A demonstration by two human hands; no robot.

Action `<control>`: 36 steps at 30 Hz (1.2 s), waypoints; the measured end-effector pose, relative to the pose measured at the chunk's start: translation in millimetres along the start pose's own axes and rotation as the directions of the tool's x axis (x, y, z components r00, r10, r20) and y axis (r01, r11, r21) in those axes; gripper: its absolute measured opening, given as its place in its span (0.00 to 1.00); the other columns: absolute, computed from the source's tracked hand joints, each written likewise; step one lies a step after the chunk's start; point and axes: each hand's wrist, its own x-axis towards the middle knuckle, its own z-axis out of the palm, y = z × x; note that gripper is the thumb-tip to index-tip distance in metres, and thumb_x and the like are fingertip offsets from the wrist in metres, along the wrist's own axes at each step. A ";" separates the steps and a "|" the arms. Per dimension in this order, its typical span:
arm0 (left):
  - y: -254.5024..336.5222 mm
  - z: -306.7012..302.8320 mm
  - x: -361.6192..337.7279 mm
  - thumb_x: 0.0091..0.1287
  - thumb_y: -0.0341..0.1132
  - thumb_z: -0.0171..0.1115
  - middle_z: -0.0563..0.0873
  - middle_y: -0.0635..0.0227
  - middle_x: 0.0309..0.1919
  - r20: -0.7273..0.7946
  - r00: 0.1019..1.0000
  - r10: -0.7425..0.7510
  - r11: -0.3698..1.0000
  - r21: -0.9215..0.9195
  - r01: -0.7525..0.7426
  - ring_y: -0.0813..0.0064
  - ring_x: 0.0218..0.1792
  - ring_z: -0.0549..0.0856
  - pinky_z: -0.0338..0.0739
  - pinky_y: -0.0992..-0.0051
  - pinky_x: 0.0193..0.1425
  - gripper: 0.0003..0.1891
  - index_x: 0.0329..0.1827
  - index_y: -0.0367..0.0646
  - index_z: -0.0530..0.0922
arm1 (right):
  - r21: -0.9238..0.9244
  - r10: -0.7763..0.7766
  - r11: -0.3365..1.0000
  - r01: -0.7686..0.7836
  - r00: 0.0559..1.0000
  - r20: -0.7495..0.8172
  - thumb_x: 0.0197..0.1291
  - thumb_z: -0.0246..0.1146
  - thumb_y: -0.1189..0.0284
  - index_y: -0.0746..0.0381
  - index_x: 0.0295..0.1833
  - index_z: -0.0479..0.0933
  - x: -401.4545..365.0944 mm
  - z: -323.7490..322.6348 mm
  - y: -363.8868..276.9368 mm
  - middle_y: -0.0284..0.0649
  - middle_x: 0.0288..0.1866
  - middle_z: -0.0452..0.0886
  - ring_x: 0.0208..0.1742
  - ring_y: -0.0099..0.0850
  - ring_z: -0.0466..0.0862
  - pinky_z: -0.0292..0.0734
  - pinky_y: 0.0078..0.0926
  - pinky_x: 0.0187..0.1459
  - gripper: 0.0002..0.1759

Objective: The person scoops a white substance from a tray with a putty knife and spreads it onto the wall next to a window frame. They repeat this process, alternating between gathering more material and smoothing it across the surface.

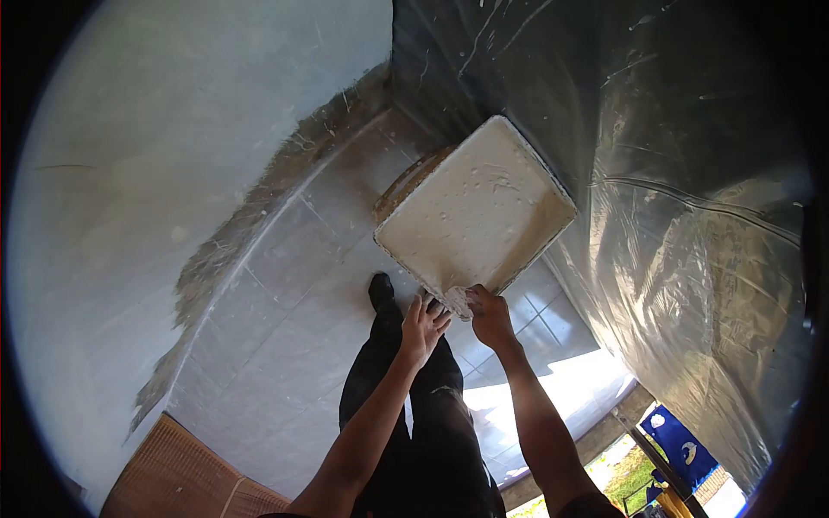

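Note:
A square tub point(566, 205) holds a creamy off-white paste, smooth with small pits and a few marks near its far corner. At the tub's near corner, my right hand point(491, 318) is closed around a whitish, crumpled lump that looks like a paste-smeared rag point(458, 302). The lump overlaps the rim in this view. Just left of it, my left hand point(423, 331) has its fingers spread and holds nothing, its fingertips close to the rag and the rim.
Under the tub, a brownish support point(399, 192) shows at its left side. Pale floor tiles point(294, 259) run along a white-coated wall point(155, 155) with a bare grey lower strip. Plastic sheeting point(682, 259) hangs at the right. A brown woven panel point(177, 470) is at lower left.

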 end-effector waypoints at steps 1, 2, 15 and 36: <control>-1.2 -0.1 -2.0 0.79 0.64 0.43 0.60 0.46 0.81 -0.009 1.000 -0.005 1.000 -0.002 0.005 0.37 0.81 0.58 0.45 0.46 0.85 0.42 0.85 0.41 0.50 | -0.026 0.014 1.000 -0.013 1.000 0.014 0.62 0.60 0.82 0.64 0.53 0.79 -0.6 -2.0 -3.1 0.57 0.46 0.86 0.53 0.56 0.85 0.80 0.49 0.51 0.14; -1.7 1.2 -3.0 0.79 0.63 0.43 0.59 0.46 0.81 -0.002 1.000 0.009 1.000 0.001 -0.009 0.37 0.81 0.58 0.45 0.47 0.85 0.42 0.84 0.41 0.50 | -0.054 0.026 0.998 -0.024 0.999 0.027 0.62 0.61 0.83 0.65 0.55 0.79 -1.4 -2.4 -3.6 0.58 0.46 0.87 0.54 0.54 0.86 0.81 0.46 0.52 0.15; -7.3 11.5 -4.4 0.79 0.59 0.45 0.65 0.45 0.77 -0.049 0.996 0.075 0.997 0.035 -0.074 0.40 0.77 0.64 0.51 0.49 0.83 0.39 0.82 0.38 0.55 | -0.586 -0.523 0.651 0.482 0.845 0.113 0.57 0.65 0.78 0.47 0.56 0.86 -31.7 -24.6 45.3 0.28 0.60 0.87 0.70 0.31 0.79 0.62 0.48 0.75 0.22; -7.3 17.9 -3.1 0.79 0.54 0.49 0.72 0.52 0.72 -0.047 0.989 0.139 0.990 -0.026 -0.140 0.47 0.74 0.70 0.58 0.51 0.81 0.31 0.75 0.40 0.64 | -0.620 -0.478 0.674 0.402 0.877 0.049 0.56 0.63 0.81 0.51 0.52 0.87 -92.0 -32.7 112.0 0.33 0.57 0.89 0.66 0.34 0.84 0.55 0.57 0.78 0.20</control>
